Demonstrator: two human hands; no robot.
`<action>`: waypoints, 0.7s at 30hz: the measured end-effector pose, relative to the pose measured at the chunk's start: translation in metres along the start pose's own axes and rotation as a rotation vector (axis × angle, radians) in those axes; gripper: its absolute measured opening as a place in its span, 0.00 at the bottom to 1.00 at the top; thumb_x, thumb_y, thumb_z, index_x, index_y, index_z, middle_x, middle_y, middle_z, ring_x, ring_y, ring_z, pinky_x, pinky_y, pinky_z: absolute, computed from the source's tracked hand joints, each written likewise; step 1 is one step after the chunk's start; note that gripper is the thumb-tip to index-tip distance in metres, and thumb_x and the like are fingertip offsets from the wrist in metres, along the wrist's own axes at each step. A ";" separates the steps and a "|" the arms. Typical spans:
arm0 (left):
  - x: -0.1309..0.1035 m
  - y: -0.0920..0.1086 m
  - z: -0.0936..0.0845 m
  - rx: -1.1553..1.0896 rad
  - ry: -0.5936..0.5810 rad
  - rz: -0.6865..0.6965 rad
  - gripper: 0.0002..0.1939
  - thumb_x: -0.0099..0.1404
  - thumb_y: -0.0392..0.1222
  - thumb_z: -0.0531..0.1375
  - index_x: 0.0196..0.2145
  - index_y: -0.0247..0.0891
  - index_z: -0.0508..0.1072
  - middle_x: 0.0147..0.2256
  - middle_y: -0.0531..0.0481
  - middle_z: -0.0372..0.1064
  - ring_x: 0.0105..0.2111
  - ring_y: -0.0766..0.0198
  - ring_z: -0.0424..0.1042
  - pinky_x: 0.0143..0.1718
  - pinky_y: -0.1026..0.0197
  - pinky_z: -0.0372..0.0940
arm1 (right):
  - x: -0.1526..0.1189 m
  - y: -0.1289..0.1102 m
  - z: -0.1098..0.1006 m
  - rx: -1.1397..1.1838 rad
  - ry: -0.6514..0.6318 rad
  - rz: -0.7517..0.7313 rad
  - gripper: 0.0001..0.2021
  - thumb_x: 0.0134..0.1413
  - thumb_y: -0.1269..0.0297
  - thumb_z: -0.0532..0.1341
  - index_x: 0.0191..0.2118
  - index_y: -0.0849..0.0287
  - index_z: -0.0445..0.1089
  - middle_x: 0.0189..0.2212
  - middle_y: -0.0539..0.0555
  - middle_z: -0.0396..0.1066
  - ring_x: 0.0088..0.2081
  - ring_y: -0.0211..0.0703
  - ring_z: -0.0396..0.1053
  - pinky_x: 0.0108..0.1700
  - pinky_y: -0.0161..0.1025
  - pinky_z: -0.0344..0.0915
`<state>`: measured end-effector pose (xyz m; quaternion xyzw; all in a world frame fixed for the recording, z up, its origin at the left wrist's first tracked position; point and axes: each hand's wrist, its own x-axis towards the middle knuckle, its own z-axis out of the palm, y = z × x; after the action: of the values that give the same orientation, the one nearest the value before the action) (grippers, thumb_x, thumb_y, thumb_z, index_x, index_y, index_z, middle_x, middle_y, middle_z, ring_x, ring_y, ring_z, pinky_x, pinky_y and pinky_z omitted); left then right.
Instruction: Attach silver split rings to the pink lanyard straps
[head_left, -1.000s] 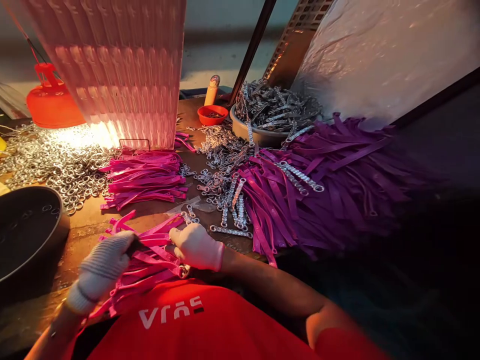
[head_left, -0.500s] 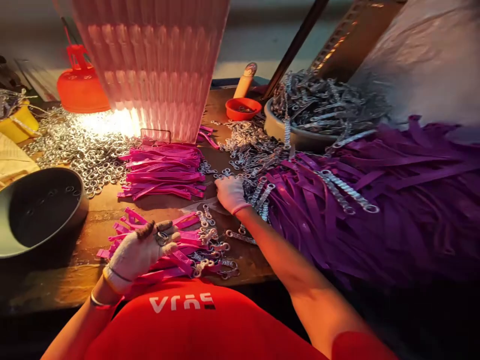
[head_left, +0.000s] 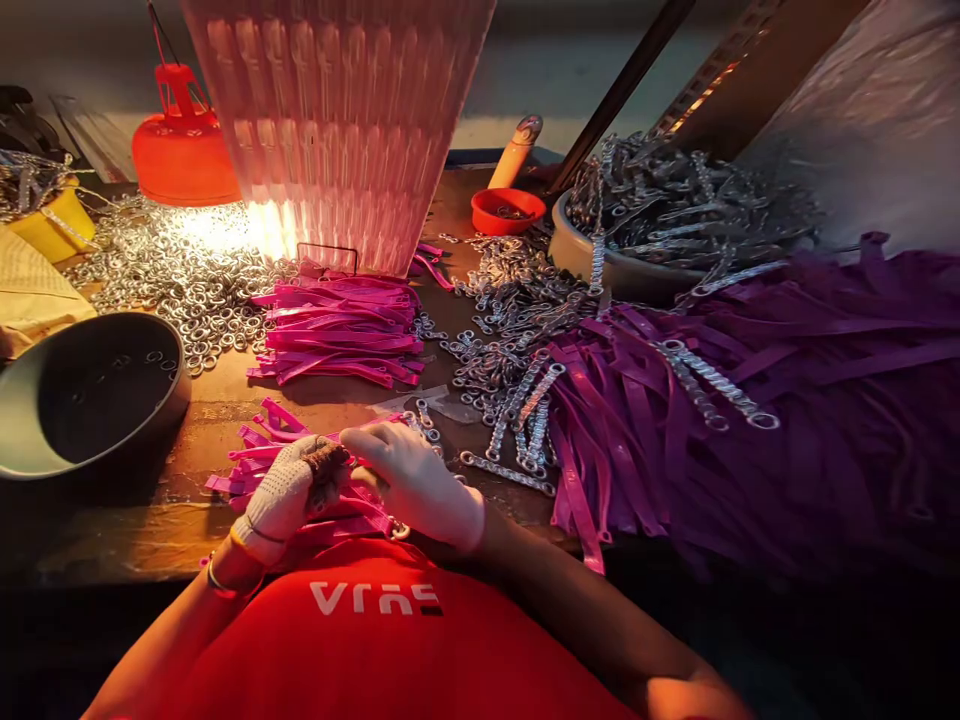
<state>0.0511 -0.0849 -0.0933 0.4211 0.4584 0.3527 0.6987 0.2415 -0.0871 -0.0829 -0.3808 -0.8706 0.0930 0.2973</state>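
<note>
From where I stand, both gloved hands meet at the lower centre of the frame, the left hand (head_left: 279, 497) and the right hand (head_left: 424, 485) working fingertip to fingertip. The fingers of each curl inward, perhaps so that something small can be steadied from two sides, but they hide what lies in the grip, and I cannot tell whether either grasps anything. Directly under them, on the desk (head_left: 161, 520), pink straps (head_left: 360, 518) spread near the red shirt (head_left: 375, 640), an easy reach for both hands. Just above, a bundle (head_left: 337, 330) of pink straps lies in fairly even rows, which probably keeps them from tangling.

The lamp (head_left: 184, 155) at upper left hangs low over the rings (head_left: 206, 305), likely to light such small pieces; the ribbed panel (head_left: 330, 130) beside it may cut the glare. Metal chains (head_left: 506, 474) and purple straps (head_left: 622, 440) lie to the right, near the right arm.
</note>
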 end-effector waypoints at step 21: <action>-0.004 -0.010 0.018 -0.067 -0.022 -0.051 0.20 0.65 0.55 0.58 0.25 0.39 0.59 0.18 0.59 0.51 0.13 0.75 0.47 0.14 0.70 0.42 | -0.006 -0.016 0.020 -0.217 0.034 0.239 0.13 0.61 0.66 0.53 0.27 0.60 0.69 0.23 0.55 0.71 0.27 0.43 0.66 0.32 0.39 0.55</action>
<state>0.0681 -0.0974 -0.0969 0.3896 0.4491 0.3452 0.7262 0.2233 -0.1012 -0.0959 -0.5133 -0.8188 0.0268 0.2558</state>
